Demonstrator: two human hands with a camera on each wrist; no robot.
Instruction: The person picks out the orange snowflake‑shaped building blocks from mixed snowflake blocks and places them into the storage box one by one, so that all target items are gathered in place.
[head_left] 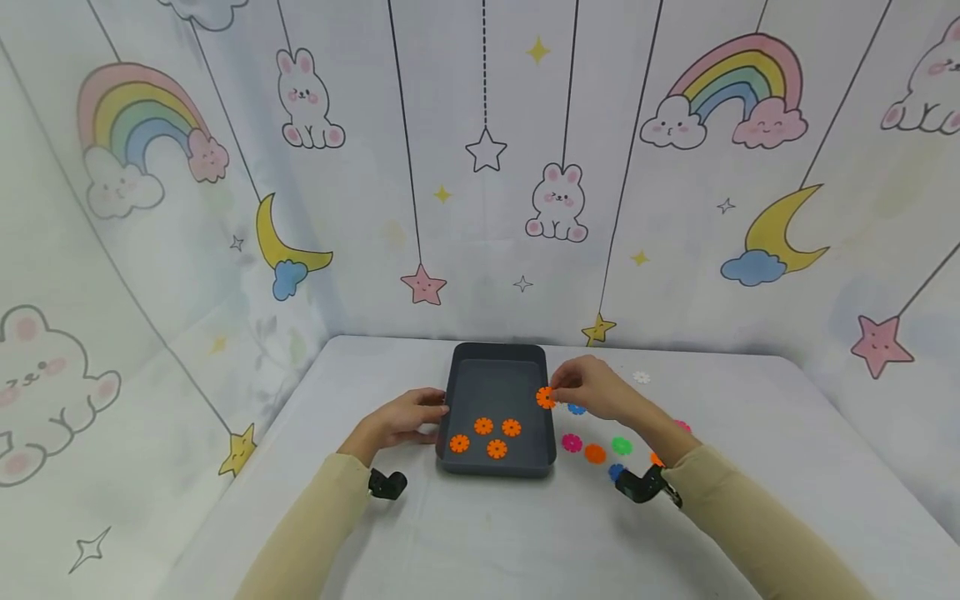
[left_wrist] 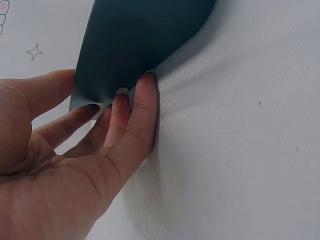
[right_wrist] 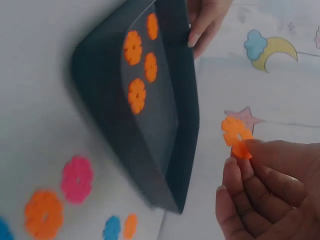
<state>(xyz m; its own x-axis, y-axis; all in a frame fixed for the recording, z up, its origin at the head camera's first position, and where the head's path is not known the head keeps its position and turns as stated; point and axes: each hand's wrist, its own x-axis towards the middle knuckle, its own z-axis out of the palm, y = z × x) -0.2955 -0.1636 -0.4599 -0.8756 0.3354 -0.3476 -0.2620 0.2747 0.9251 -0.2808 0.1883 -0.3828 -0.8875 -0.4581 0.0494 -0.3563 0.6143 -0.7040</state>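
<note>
Right hand: right hand (head_left: 600,390) is hovering at the right rim of the tray, thumb and fingertips pinching an orange flower piece (head_left: 546,397) by its edge.
Left hand: left hand (head_left: 405,419) is resting on the cloth against the tray's left wall, fingers straight and held together, gripping nothing.
Orange flower piece, place: it is hanging in the air just over the tray's right rim, clear of the tray floor.
Orange flower piece, facing: a round disc with no long axis; in the head view its flat face is turning toward the camera, and in the right wrist view (right_wrist: 236,136) it is sticking up out of the fingertips with its lower edge hidden between them.
Tray: dark grey tray (head_left: 465,375) is lying with its long axis running away from the person, toward the curtain.
In the tray: four orange flowers (head_left: 483,426) are lying flat, bunched at the near end.
Head view only: loose pieces on the table (head_left: 480,542) right of the tray, among them a pink one (head_left: 572,442), an orange one (head_left: 595,453), a green one (head_left: 621,446) and a white one (head_left: 641,377) farther back.
Left wrist view only: fingertips (left_wrist: 145,85) are touching the tray's outer wall (left_wrist: 125,45) where it meets the cloth; the tray's inside is not showing there.
Right wrist view only: the far hand's fingertips (right_wrist: 197,35) are showing beyond the tray's far wall.
</note>
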